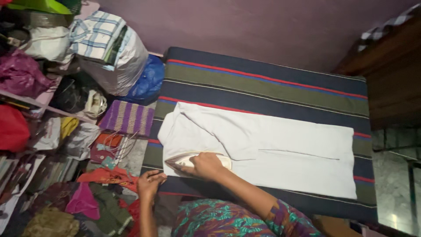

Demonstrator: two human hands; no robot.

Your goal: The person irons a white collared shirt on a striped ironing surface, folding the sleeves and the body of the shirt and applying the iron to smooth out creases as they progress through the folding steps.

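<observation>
Clearly, ironing is under way in the head view. The right hand (205,166) is gripping the iron (193,161), fingers closed round its handle, pressing the lower left corner of the white garment (272,149), which is lying flat at the frame's centre on the striped blanket (263,81). The left hand (149,183) is hovering off the blanket's edge at lower left, fingers loosely curled and holding nothing. Most of the cloth to the right is looking smooth apart from one long crease; I judge the left end is what remains. Bundles of clothes (109,48) are piling up at upper left.
</observation>
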